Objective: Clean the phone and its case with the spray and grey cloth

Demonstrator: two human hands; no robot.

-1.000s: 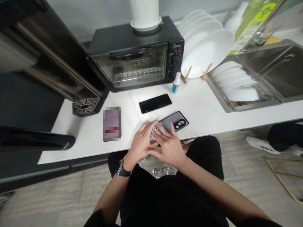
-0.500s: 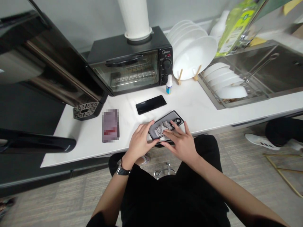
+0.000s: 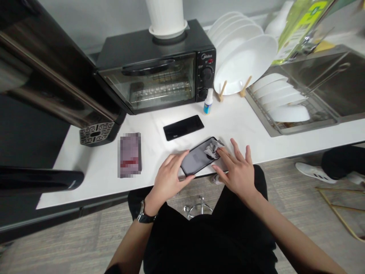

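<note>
A dark phone case [image 3: 196, 160] lies near the front edge of the white counter [image 3: 245, 125]. My left hand [image 3: 168, 179] grips its near left end between thumb and fingers. My right hand [image 3: 236, 169] lies with its fingers spread, and the fingertips press a small crumpled grey cloth [image 3: 211, 148] onto the far right end of the case. A black phone [image 3: 183, 127] lies flat just behind. A small spray bottle [image 3: 208, 101] with a blue label stands in front of the toaster oven.
A black toaster oven [image 3: 159, 72] stands at the back with a white cylinder on top. White plates [image 3: 245, 61] lean in a wooden rack, more in the sink rack [image 3: 288, 110]. A blurred card-like object [image 3: 129, 154] lies left. Another person's shoe [image 3: 310, 171] shows at right.
The cloth under my right hand has slid along the case from its near left end to its far right end. My left hand has stayed on the near end.
</note>
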